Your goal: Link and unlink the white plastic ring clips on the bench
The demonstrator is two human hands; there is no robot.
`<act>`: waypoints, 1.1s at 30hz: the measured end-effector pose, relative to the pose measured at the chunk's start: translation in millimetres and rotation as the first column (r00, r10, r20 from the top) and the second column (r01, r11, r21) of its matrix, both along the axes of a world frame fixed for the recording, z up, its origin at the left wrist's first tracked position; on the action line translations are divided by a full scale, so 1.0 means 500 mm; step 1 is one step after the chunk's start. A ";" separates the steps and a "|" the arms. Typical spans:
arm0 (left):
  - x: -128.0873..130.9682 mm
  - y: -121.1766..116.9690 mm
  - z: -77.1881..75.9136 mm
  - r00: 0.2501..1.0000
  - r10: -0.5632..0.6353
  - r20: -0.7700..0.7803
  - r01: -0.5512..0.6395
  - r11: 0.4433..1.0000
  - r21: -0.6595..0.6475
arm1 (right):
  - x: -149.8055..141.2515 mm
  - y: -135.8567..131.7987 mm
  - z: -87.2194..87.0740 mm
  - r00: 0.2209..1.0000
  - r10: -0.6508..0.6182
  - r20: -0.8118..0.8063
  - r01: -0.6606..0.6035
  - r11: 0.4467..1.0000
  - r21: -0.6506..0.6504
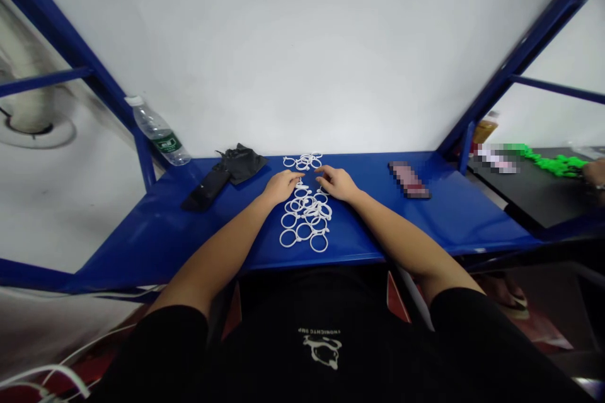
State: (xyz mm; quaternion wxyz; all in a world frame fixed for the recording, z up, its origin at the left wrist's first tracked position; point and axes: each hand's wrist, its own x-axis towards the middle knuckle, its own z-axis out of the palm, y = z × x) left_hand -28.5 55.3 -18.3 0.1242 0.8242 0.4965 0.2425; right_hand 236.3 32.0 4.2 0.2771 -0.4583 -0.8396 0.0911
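Observation:
White plastic rings (288, 238), several of them overlapping, lie in a long patch on the blue table between my arms. My left hand (282, 186) is at the left edge of this patch, low over the table, with fingers stretched toward the right beside a ring. Opposite it, my right hand (338, 182) has its index finger and thumb apart, close to the rings on its side. Between the two hands there is a narrow gap. Farther back, against the wall, sits a smaller cluster of white rings (302, 162). Neither hand visibly lifts a ring.
The blue table (368, 236) meets a pale wall. On the left are a clear bottle (163, 138), a crumpled black bag (243, 164) and a flat black item (207, 190). A blurred phone-like object (409, 179) lies right. Beyond the frame post, another person's hand (594, 172) is near green pieces (560, 165).

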 end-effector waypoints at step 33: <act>0.039 -0.071 0.026 0.970 -0.103 0.222 0.046 0.968 0.246 | -0.031 -0.011 -0.012 0.973 0.179 -0.143 -0.153 0.972 0.177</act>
